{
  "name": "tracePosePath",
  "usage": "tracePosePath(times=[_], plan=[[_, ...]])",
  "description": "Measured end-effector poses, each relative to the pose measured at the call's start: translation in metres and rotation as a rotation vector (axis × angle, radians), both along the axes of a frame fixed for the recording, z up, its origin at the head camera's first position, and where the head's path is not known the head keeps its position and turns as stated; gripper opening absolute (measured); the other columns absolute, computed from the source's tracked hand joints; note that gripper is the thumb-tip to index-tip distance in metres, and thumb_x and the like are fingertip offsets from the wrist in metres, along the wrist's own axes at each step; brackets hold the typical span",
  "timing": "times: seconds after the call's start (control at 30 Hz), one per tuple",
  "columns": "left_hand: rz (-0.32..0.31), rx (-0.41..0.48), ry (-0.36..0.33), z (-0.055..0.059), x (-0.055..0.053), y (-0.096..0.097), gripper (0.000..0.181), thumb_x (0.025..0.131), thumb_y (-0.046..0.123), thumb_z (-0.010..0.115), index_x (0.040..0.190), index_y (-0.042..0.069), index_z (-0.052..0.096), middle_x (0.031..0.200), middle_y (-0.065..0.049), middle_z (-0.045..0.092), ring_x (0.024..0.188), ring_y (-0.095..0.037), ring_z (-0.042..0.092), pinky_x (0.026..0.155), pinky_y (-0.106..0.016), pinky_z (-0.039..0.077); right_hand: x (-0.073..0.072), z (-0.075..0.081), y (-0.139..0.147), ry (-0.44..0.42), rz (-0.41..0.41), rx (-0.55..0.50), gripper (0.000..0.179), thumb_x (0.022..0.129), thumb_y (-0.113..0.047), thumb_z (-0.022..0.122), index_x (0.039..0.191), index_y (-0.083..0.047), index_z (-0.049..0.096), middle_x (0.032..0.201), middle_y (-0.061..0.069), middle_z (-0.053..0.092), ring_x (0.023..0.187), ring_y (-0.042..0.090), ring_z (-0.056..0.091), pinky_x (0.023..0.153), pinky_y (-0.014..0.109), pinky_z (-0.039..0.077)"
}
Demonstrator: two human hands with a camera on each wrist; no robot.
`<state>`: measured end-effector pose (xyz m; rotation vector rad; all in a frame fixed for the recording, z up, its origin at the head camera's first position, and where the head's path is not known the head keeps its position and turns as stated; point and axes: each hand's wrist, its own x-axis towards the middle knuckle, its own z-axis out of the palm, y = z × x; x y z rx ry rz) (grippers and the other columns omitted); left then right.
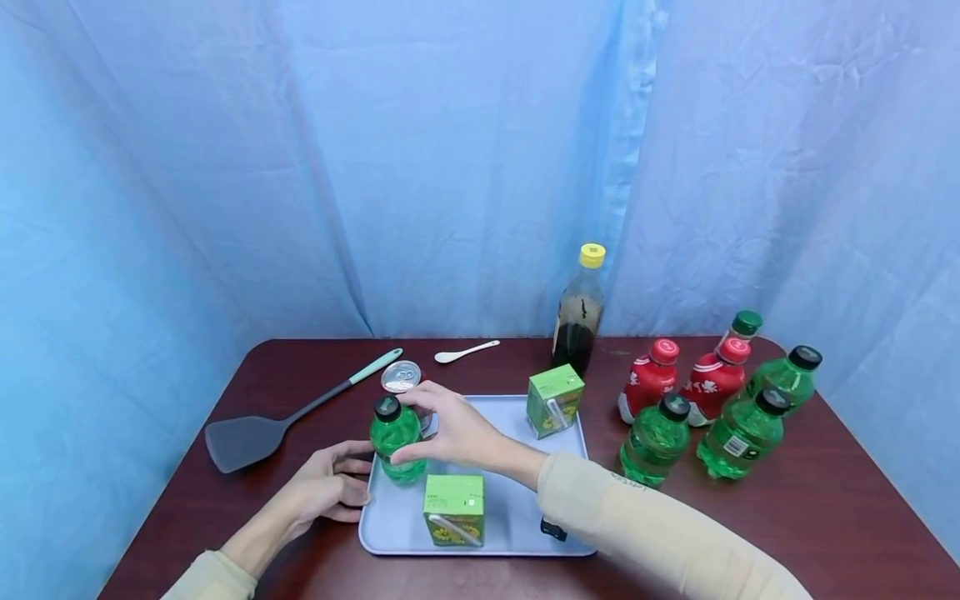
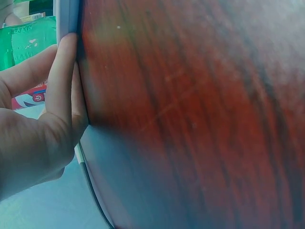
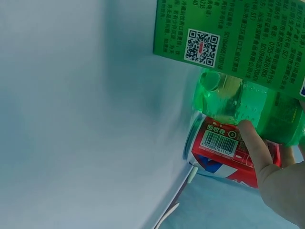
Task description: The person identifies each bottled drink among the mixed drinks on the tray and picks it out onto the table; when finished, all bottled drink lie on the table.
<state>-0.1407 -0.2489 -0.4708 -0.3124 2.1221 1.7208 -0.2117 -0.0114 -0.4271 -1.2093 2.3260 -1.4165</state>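
My right hand [image 1: 465,429] curls around a green bottle [image 1: 399,450] with a black cap, which stands upright at the left side of a pale tray [image 1: 513,500]. The thumb lies across its near side; other fingers are partly hidden behind it. Straight fingers of my left hand [image 1: 318,483] touch the tray's left edge from outside, also seen close up in the left wrist view. A red can [image 3: 219,148] stands right beside the bottle. One green drink carton [image 1: 455,508] sits at the tray's front, another green carton [image 1: 555,404] at its back right.
Left of the tray lies a grey spatula [image 1: 247,442]; a white spoon [image 1: 465,352] lies behind. A yellow-capped dark bottle [image 1: 576,325] stands back right. Red bottles [image 1: 648,387] and several green bottles [image 1: 738,437] group at right. My right sleeve covers a dark object [image 1: 553,529] partly.
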Motion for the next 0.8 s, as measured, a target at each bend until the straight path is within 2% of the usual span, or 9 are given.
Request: tracePosePath(times=[0.3, 0.47, 0.8], plan=[[0.020, -0.002, 0.001, 0.0004, -0.0005, 0.0006, 0.078, 0.075, -0.014, 0.069, 0.147, 0.002, 0.046, 0.124, -0.019, 0.062, 0.090, -0.026, 0.066, 0.066, -0.048, 0.061, 0.0021, 0.0021, -0.0001, -0.050, 0.021, 0.011, 0.072, 0.081, -0.023, 0.087, 0.145, -0.012, 0.055, 0.128, -0.002, 0.061, 0.111, 0.007, 0.058, 0.078, 0.020, 0.056], [0.035, -0.007, -0.005, 0.0005, -0.0017, 0.0013, 0.077, 0.074, -0.015, 0.069, 0.146, 0.003, 0.048, 0.123, -0.019, 0.062, 0.089, -0.026, 0.066, 0.066, -0.048, 0.061, 0.0010, 0.0010, 0.0001, -0.032, 0.023, 0.017, 0.073, 0.081, -0.024, 0.087, 0.145, -0.012, 0.055, 0.127, -0.002, 0.062, 0.110, 0.007, 0.058, 0.077, 0.020, 0.057], [-0.001, 0.005, -0.001, 0.0015, -0.0004, 0.0012, 0.077, 0.076, -0.013, 0.068, 0.148, 0.001, 0.045, 0.125, -0.019, 0.061, 0.089, -0.026, 0.066, 0.066, -0.048, 0.061, -0.0002, -0.0027, 0.0014, 0.005, 0.004, 0.031, 0.074, 0.081, -0.029, 0.088, 0.144, -0.011, 0.055, 0.126, -0.002, 0.062, 0.110, 0.007, 0.057, 0.078, 0.020, 0.056]])
